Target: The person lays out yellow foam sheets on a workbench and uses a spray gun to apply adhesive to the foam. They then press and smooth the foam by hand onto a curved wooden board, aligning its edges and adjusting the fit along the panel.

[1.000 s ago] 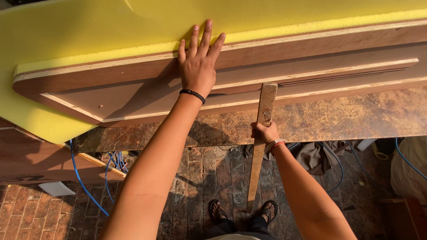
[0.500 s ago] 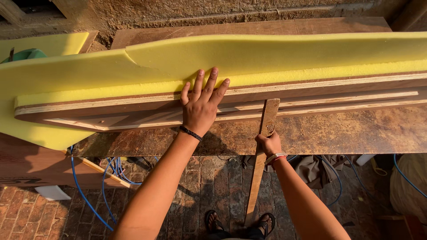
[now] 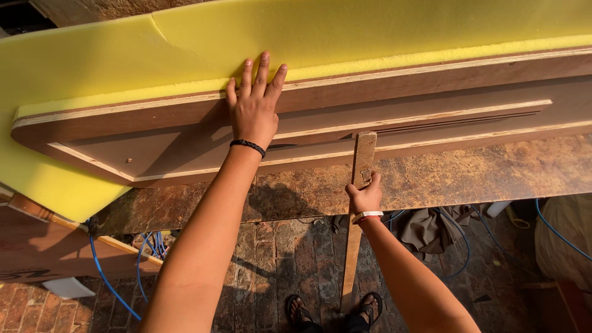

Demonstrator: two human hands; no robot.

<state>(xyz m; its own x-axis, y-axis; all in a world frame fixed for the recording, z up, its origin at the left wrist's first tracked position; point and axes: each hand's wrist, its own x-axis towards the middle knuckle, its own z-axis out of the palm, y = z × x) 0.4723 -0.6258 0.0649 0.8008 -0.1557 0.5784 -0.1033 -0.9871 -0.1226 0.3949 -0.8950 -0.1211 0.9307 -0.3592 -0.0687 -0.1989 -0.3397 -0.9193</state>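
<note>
Upright, the wooden slat (image 3: 357, 209) sits in the right hand's (image 3: 365, 198) closed grip; left hand (image 3: 254, 108) flat, fingers spread.

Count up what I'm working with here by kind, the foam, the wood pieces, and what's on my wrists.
Yellow foam sheet: 1
Plywood panel under the left hand: 1
Narrow wooden strip gripped by the right hand: 1
Wristbands: 2, a black one on the left wrist and a white and red one on the right
Total: 5
</note>
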